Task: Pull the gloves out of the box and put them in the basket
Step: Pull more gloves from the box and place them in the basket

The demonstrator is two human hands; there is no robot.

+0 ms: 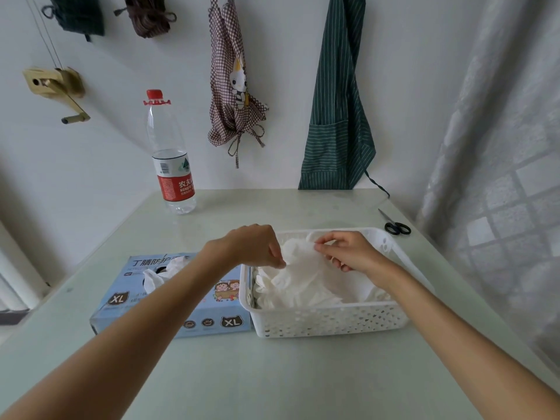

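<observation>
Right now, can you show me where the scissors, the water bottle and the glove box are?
scissors (397, 228), head view, on the black handles.
water bottle (175, 184), head view, on the red label.
glove box (212, 321), head view, on its blue front face.

Head-worn wide-angle view — forward and down, close over the table (272, 374)

Both hands (254, 247) (348, 251) pinch a white glove (298, 253) over the basket (330, 319).

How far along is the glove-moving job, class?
Done: a pile of white gloves already lies in the basket. In hand: the left hand and right hand both pinch one glove above it. Left: a glove still pokes from the box.
</observation>
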